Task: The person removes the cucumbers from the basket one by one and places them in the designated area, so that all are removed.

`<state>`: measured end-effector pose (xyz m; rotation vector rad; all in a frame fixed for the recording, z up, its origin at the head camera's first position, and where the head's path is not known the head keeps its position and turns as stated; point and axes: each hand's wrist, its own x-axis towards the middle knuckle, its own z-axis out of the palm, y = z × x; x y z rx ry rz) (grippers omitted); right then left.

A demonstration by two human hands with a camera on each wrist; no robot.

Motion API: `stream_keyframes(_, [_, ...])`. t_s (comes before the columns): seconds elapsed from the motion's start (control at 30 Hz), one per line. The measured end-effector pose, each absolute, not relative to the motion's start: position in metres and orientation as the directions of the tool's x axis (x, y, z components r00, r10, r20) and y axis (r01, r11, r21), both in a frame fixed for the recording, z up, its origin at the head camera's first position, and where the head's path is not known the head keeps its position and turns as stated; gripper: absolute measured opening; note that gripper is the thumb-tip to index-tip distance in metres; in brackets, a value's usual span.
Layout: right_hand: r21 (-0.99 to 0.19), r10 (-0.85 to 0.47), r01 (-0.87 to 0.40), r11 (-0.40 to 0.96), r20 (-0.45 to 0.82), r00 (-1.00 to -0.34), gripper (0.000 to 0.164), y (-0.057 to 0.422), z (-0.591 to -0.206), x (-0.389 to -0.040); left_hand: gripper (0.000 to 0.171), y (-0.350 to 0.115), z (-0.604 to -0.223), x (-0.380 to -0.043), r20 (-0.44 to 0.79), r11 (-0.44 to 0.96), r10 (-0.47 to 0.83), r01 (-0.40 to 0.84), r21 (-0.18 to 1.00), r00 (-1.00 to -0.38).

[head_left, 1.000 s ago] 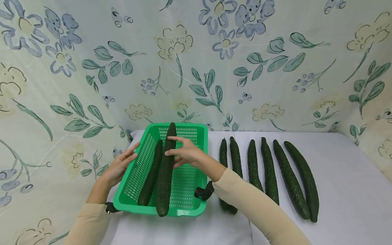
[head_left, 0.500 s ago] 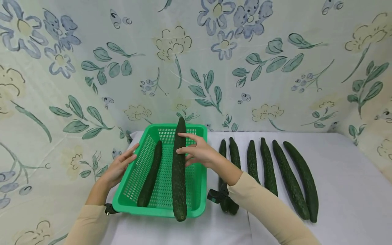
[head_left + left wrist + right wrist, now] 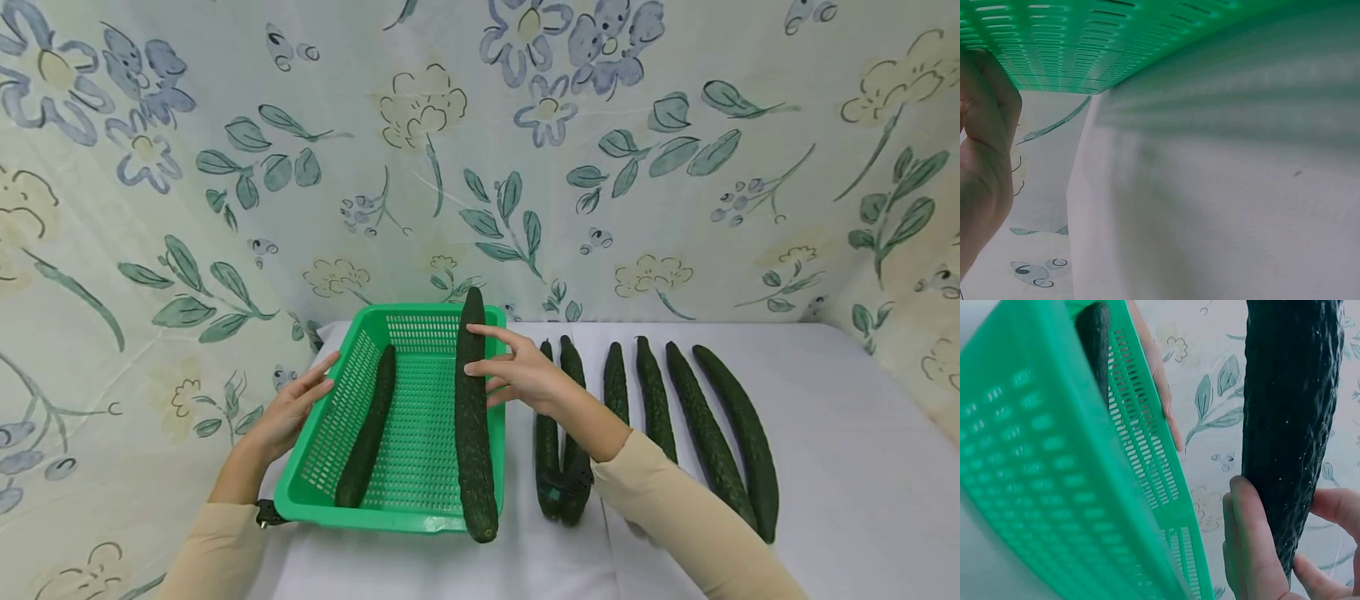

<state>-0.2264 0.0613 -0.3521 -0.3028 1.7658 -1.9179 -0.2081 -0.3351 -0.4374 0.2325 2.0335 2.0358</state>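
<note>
My right hand (image 3: 528, 375) grips a long dark green cucumber (image 3: 472, 442) around its upper half, thumb and fingers on opposite sides. The cucumber hangs over the right side of a green plastic basket (image 3: 390, 518), its thick end toward me. Inside the basket, against the left wall, lies another cucumber (image 3: 367, 437). My left hand (image 3: 288, 408) rests against the basket's left rim with fingers straight. In the left wrist view that hand (image 3: 985, 150) sits beside the slotted basket wall (image 3: 1041, 37). The right wrist view shows the bumpy skin of the held cucumber (image 3: 1288, 412) close up.
Several cucumbers (image 3: 656, 400) lie in a row on the white cloth (image 3: 840, 433) right of the basket, partly covered by my right forearm. A floral curtain (image 3: 480, 167) hangs behind the table's far edge.
My right hand has carried the cucumber rightward, from beside the one in the basket to over the right rim. The left hand and the basket stay in place.
</note>
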Motion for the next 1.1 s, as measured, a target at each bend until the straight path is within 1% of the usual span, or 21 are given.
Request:
stream_keyframes(0.17, [-0.977, -0.487, 0.211, -0.013, -0.178, -0.855, 0.070, 0.075, -0.354, -0.227, 0.058, -0.336, -0.437, -0.207, -0.068, 0.005, 0.288, -0.070, 0.998, -0.955])
stream_keyframes(0.37, [-0.975, -0.473, 0.219, -0.036, -0.176, -0.863, 0.071, 0.090, -0.356, -0.230, 0.058, -0.336, -0.437, -0.207, -0.065, -0.009, 0.294, -0.071, 0.997, -0.954])
stream_keyframes(0.83, [-0.982, -0.427, 0.184, -0.038, -0.151, -0.892, 0.072, 0.123, -0.365, -0.237, 0.057, -0.335, -0.438, -0.208, -0.065, -0.021, 0.298, -0.075, 0.997, -0.952])
stream_keyframes(1.1, [-0.980, -0.399, 0.195, -0.025, -0.169, -0.901, 0.073, 0.141, -0.374, -0.238, 0.058, -0.334, -0.437, -0.208, -0.071, -0.016, 0.291, -0.079, 0.997, -0.954])
